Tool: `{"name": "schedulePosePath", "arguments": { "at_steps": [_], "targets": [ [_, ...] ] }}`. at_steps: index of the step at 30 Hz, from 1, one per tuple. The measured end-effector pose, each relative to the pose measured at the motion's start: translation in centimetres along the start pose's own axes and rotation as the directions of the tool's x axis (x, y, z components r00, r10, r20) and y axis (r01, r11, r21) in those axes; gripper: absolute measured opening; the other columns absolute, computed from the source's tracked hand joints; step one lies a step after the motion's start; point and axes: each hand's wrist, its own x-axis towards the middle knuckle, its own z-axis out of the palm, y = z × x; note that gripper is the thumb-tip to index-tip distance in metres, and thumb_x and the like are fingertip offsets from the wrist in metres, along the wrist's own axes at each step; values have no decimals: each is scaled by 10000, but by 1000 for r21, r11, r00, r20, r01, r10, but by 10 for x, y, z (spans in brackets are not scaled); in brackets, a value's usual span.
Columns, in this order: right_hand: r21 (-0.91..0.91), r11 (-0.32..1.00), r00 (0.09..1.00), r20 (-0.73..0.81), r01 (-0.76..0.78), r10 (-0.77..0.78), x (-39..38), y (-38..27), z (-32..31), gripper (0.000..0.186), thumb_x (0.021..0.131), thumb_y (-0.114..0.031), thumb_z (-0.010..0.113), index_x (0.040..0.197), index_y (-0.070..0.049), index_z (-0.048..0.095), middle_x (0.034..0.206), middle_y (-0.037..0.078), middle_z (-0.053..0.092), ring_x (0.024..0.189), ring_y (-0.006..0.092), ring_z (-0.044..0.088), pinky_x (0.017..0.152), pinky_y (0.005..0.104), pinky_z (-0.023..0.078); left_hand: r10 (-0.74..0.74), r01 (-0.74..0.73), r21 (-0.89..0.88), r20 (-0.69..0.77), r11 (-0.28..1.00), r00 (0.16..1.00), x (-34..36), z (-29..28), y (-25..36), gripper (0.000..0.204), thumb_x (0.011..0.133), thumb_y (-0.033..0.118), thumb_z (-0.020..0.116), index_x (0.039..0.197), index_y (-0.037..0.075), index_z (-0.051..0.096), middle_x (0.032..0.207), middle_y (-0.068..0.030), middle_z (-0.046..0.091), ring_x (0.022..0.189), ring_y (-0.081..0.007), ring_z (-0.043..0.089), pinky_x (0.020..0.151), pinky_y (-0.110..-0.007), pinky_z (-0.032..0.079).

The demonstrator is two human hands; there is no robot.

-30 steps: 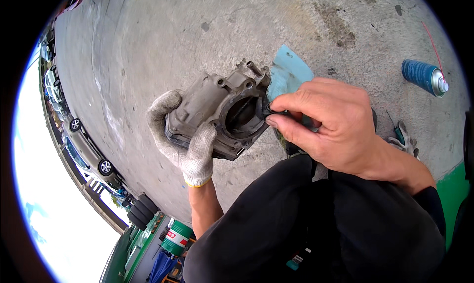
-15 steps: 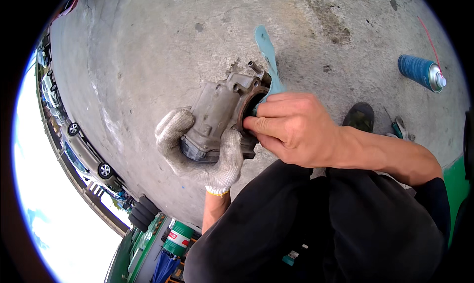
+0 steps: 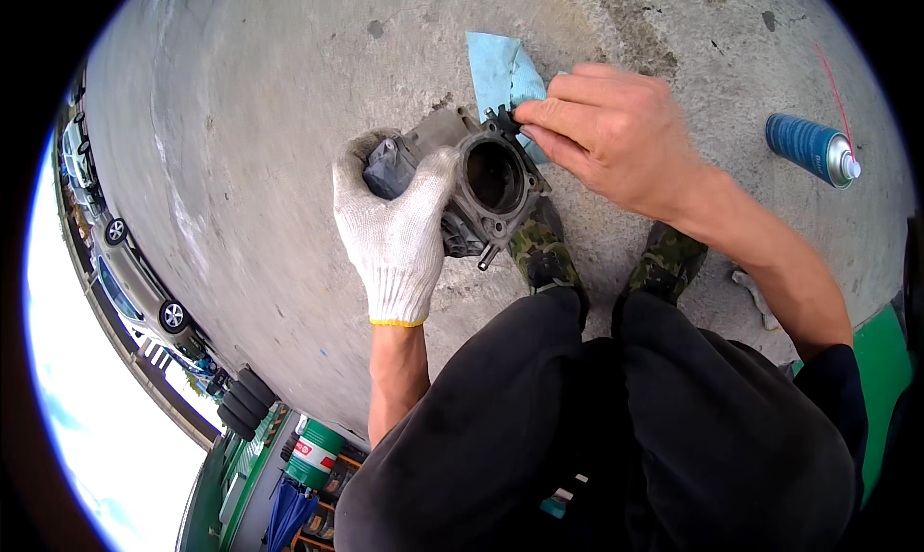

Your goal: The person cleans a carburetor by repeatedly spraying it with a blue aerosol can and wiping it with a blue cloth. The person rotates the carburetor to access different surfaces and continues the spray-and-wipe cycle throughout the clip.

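My left hand (image 3: pixel 395 225), in a white knitted glove, is closed around a grey metal throttle body (image 3: pixel 438 128). The round bore faces up toward me, dark inside, and a small pipe stub juts from the lower edge. My bare right hand (image 3: pixel 616 133) pinches a light blue wiping cloth (image 3: pixel 500 66) at the throttle body's upper right corner, beside a dark fitting. Part of the cloth sticks up past the fingers and some hangs behind the metal. The fingertips hide exactly where it touches.
A blue spray can (image 3: pixel 808 148) with a red straw lies on the concrete floor (image 3: pixel 279 100) at the right. My camouflage shoes (image 3: pixel 664 258) are below the hands. Parked cars (image 3: pixel 144 287), stacked tyres (image 3: pixel 245 403) and a green-and-white drum (image 3: pixel 313 453) line the left side.
The throttle body has been turned, bringing its bore toward me and the pipe stub from top to bottom. My right hand has moved up with the cloth, out of the bore to the outer corner.
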Motion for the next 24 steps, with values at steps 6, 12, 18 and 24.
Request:
{"name": "schedulePosePath", "arguments": {
  "at_steps": [6,12,18,24],
  "targets": [
    [15,976,969,116,217,-217,-7,0,19,91,777,-155,705,852,-114,734,831,-17,609,863,171,643,684,346,578,-35,36,-27,42,999,999,0,0,0,552,766,219,924,1175,-34,653,992,-86,714,870,-132,659,810,-303,568],
    [-60,939,904,295,339,-308,-21,-1,18,119,787,-159,700,845,-61,732,859,12,639,905,214,654,761,364,585,145,-146,9,82,989,986,-5,4,0,541,746,172,927,1168,-25,651,1015,-78,704,897,-121,656,830,-297,567],
    [239,951,853,521,-195,44,-14,-22,27,177,826,-109,664,927,-7,769,930,116,718,919,312,701,773,429,576,46,-40,-175,28,984,999,-5,3,-23,524,770,147,911,1188,-25,644,1028,-75,693,915,-134,653,843,-294,559],
    [371,848,880,428,-379,206,-9,-14,7,227,875,-131,673,1048,-58,801,948,114,738,909,339,714,771,466,568,35,-24,-217,47,976,998,-2,6,-30,512,799,138,889,1209,-23,629,1026,-74,684,914,-134,650,836,-285,551]
  ]
}}
